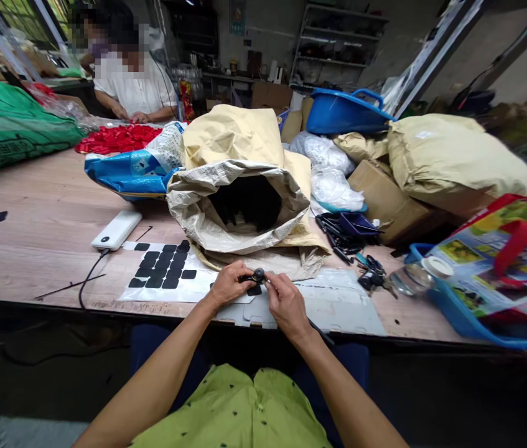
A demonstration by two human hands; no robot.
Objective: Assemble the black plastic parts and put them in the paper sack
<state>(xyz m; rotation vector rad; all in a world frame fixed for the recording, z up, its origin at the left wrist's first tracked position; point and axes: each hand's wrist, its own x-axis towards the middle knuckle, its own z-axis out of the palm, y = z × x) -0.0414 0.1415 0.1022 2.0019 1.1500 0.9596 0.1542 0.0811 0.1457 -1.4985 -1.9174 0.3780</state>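
Observation:
Over the table's front edge, my left hand (231, 283) pinches a small black part with a rounded knob (258, 274); its exact kind does not show. My right hand (287, 302) is closed close against the knob's right side, and what its fingers hold is too small to make out. Just beyond both hands lies a large paper sack (239, 242) on its side, its mouth facing me and dark inside. Left of my left hand, a white sheet (127, 292) carries rows of black rounded patches (163, 264). Below my hands is a grey board (338, 308).
A white power bank (117, 230) with a black cable lies left. On the right are dark tools (338, 236), a clear jar (410, 280) and a blue basket (468, 320). Across the table, a person (135, 87) handles things near red pieces (118, 138).

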